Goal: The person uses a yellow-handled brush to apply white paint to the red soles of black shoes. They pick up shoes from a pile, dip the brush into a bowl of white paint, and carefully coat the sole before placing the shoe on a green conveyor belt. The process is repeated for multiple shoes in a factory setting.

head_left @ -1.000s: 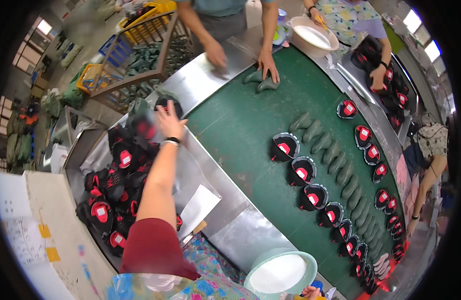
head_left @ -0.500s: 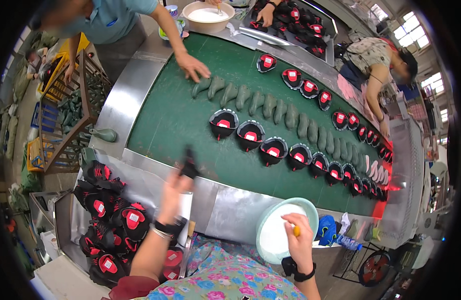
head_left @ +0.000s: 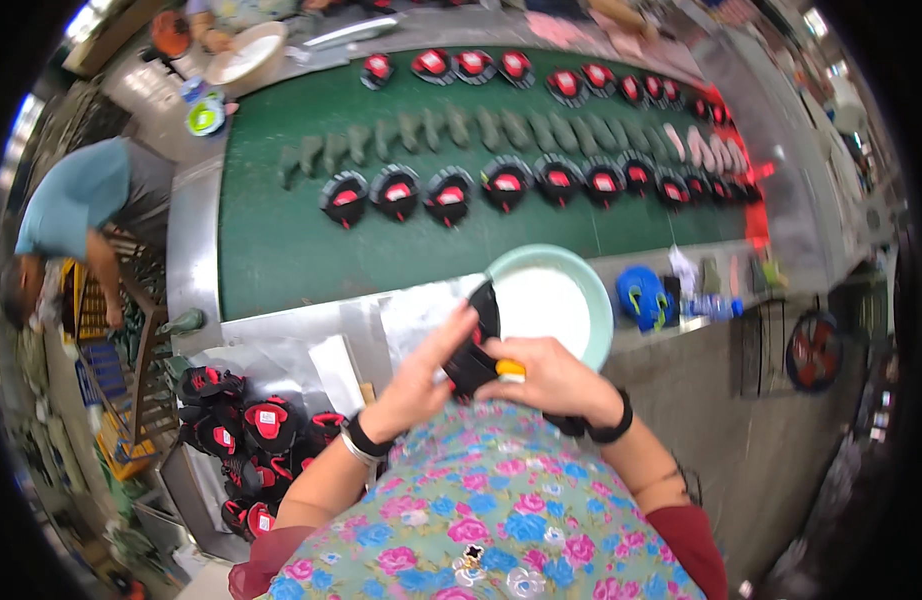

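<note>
Close to my body, my left hand [head_left: 428, 368] grips a black shoe upper [head_left: 473, 362], whose dark collar stands up past the fingers. My right hand [head_left: 553, 378] is closed around a yellow-handled tool [head_left: 511, 370] and meets the upper from the right. The tool's working end is hidden behind the fingers and the upper. Just beyond my hands sits a pale green basin [head_left: 603, 310] of white liquid, partly covered by my right hand. To the left, black-and-red shoe uppers [head_left: 271, 420] lie heaped in a metal tray.
On the green conveyor belt [head_left: 281, 260] run rows of black-and-red uppers [head_left: 449, 195] and dark green shoe lasts [head_left: 461, 128]. A blue object [head_left: 645, 297] and a plastic bottle [head_left: 716, 305] lie right of the basin. A co-worker [head_left: 91, 200] bends over a rack at left.
My left hand has brought the black upper in from the left to my right hand, which has come down from over the basin. The co-worker's hand has left the belt for the rack.
</note>
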Demonstrator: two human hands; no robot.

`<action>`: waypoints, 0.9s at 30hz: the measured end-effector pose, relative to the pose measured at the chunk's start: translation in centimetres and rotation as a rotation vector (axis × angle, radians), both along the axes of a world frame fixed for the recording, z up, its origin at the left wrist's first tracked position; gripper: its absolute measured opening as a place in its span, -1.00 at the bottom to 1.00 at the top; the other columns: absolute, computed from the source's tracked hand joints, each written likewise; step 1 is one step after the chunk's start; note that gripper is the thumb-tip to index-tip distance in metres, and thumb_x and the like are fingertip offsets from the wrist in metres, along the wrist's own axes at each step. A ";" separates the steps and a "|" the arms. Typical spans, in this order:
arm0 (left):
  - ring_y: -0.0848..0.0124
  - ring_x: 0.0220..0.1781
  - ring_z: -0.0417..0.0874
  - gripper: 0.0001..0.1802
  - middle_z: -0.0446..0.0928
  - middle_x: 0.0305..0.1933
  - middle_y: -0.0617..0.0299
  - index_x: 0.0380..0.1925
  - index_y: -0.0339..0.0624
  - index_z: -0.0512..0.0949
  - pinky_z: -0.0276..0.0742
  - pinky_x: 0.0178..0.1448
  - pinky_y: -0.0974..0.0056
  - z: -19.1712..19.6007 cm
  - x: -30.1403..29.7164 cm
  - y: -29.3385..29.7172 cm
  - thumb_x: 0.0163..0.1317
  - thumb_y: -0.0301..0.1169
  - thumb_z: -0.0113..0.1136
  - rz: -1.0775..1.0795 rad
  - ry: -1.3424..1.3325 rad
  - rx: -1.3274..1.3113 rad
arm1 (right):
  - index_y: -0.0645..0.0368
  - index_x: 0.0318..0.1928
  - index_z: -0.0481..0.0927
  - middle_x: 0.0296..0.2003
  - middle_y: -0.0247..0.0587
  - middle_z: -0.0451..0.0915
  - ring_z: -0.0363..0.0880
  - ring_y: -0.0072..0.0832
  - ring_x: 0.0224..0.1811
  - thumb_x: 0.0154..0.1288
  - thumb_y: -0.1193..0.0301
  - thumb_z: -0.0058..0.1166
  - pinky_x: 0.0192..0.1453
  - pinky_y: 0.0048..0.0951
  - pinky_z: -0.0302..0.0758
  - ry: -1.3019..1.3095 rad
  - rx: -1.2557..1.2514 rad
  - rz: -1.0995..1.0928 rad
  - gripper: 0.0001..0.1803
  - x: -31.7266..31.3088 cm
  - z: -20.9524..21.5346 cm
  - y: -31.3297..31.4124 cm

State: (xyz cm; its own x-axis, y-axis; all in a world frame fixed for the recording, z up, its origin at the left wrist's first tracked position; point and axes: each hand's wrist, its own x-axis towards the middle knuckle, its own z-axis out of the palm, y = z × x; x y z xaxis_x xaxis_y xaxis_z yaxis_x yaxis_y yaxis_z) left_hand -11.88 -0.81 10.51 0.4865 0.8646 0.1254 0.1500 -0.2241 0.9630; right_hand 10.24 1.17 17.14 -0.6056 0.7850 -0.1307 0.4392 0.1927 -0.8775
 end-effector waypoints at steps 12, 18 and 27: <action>0.35 0.04 0.68 -0.63 0.66 0.06 0.11 0.13 -0.27 0.55 0.50 0.20 0.34 -2.7 1.7 -7.7 0.34 -0.66 0.04 -0.080 0.162 -0.538 | 0.23 -0.33 0.75 -0.34 0.03 0.68 0.61 -0.11 -0.40 0.25 0.22 0.30 -0.24 -0.21 0.52 -0.291 -0.018 -0.827 -0.72 13.8 -14.3 -2.9; 0.30 0.29 0.50 -0.23 0.38 0.35 0.07 0.48 -0.15 0.09 0.55 0.25 0.20 -5.2 2.4 -6.3 0.26 -0.83 -0.14 -0.068 -0.030 -0.826 | 0.25 -0.29 0.75 -0.38 0.06 0.69 0.69 -0.11 -0.35 0.12 0.38 0.39 -0.21 -0.28 0.60 -0.229 0.035 -0.777 -0.80 13.6 -24.2 -4.2; 0.47 -0.15 0.65 -0.39 0.54 0.14 0.23 0.42 0.06 0.21 0.43 -0.42 0.39 -11.3 7.5 -3.6 0.39 -0.65 -0.11 0.205 -0.452 -1.129 | 0.25 -0.18 0.75 -0.26 -0.11 0.74 0.73 -0.38 -0.24 0.10 0.52 0.39 -0.12 -0.47 0.60 0.179 -0.069 -0.778 -0.76 13.2 -11.0 -4.1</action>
